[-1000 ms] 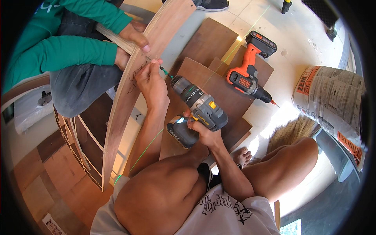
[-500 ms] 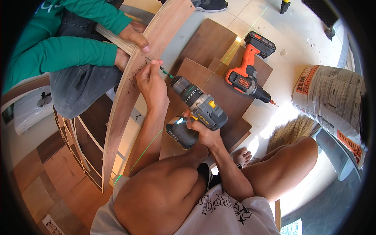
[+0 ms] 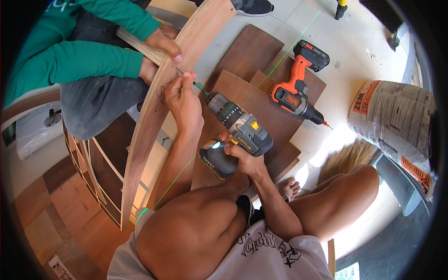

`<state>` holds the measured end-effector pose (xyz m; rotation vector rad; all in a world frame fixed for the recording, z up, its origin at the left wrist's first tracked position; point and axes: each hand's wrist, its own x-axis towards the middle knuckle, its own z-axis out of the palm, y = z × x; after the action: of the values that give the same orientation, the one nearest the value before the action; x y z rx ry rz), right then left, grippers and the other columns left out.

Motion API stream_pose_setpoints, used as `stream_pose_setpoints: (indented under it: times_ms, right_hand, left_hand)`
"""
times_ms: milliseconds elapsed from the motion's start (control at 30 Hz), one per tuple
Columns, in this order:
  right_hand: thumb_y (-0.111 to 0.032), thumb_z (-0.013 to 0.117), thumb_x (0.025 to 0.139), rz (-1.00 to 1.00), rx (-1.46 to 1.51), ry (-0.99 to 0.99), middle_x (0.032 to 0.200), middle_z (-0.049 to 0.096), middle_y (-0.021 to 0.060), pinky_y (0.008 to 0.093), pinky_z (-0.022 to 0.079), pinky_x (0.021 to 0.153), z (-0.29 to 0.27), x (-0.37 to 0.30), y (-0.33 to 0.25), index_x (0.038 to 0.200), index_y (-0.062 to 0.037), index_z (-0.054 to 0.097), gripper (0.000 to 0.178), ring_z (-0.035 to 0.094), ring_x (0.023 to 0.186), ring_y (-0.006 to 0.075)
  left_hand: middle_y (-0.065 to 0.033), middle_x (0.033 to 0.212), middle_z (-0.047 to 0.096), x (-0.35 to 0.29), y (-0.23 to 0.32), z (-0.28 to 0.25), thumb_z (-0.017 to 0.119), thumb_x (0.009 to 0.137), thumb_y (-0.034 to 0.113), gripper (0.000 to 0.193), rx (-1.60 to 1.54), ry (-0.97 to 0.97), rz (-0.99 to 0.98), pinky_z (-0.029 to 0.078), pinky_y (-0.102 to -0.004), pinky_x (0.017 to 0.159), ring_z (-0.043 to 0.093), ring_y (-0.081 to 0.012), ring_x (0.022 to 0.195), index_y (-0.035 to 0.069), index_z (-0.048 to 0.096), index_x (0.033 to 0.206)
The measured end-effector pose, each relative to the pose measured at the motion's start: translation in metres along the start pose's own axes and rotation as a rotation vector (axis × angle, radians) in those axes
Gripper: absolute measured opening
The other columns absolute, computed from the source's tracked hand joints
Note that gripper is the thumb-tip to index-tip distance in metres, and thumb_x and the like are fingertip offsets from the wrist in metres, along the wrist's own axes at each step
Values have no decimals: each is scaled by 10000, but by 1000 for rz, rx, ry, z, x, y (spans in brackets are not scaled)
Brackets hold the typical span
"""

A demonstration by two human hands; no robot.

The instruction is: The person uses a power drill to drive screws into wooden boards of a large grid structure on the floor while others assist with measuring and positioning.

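A grey and black cordless drill (image 3: 240, 123) is gripped by its handle in my right hand (image 3: 247, 160), and its bit points up and left toward a curved wooden board (image 3: 151, 109). My left hand (image 3: 183, 103) is pinched at the face of that board around a thin screw (image 3: 179, 71), whose point shows past the fingers. The green-collared bit (image 3: 199, 87) reaches my left fingertips; whether it sits in the screw head is hidden. Across the board, a co-worker's hand (image 3: 164, 44) steadies its upper part, beside a wooden crosspiece (image 3: 140, 44).
An orange and black drill (image 3: 296, 86) lies on stacked brown wood panels (image 3: 233, 86). To the right stand a printed sack (image 3: 392, 116) and a straw broom (image 3: 347, 161). A green laser line crosses the floor and panels. The co-worker's green sleeve (image 3: 93, 60) is at upper left.
The whole view has shifted slightly. Both my hands, the drill and the board keep nearly the same arrangement, and the co-worker still holds the board.
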<state>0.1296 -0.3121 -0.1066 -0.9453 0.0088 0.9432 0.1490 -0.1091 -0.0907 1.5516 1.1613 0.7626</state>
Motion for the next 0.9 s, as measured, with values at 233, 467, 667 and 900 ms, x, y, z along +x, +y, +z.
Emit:
stream_pose_setpoints:
  times_ms: [233,467,667,900]
  right_hand:
    - [59,619,766,-16,5,8,977,704,52,304,542,779,1,0,-4,1183,-12,633,424,643,855,127]
    - [65,616,770,-13,-2,2,979,707,54,300,545,778,0,0,-4,1348,-6,579,584,644,847,129]
    - [65,617,774,-21,-43,22,999,707,58,303,543,799,-4,2,-5,1253,-11,602,485,649,868,132]
    - [75,595,766,-14,-10,-55,1003,697,64,313,534,777,-7,4,9,1198,-12,623,442,636,845,132]
  left_hand:
    - [-133,1255,546,2,1,-2,663,1046,242,311,-63,-74,-68,470,-373,1040,595,-225,1165,-48,772,1020]
    - [-148,1230,569,1,-1,0,682,1035,256,329,32,-12,-32,466,-384,1039,600,-236,1155,-59,761,978]
    - [-156,1266,517,1,-7,4,691,1024,281,335,1,-61,-40,442,-389,1051,547,-248,1206,-42,764,972]
    - [-178,1271,473,2,-5,0,736,987,321,345,29,-10,-28,398,-384,1075,495,-276,1203,-22,767,966]
